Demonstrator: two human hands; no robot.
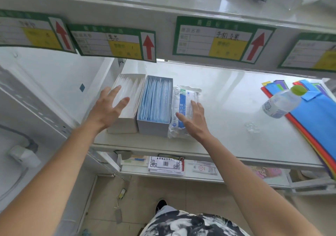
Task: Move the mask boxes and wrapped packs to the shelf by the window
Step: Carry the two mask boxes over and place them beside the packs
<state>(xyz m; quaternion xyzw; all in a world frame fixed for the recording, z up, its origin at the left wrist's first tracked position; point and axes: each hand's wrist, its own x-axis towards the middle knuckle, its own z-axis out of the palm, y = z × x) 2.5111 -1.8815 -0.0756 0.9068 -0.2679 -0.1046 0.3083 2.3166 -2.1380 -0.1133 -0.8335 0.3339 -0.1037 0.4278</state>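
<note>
Hands [107, 108] [194, 121] flanking mask boxes [154, 101]

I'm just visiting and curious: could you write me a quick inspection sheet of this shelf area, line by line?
Surface: glossy white shelf, labelled shelf above.
Job's things: white mask box, blue mask box and wrapped pack side by side at the shelf's left end.
Clutter: water bottle on coloured paper sheets; paper packets on the lower shelf.
Grips: left hand open over the white mask box; right hand open on the wrapped pack.
Cables: grey cable at left wall.
Surroundings: tiled floor with small litter.
</note>
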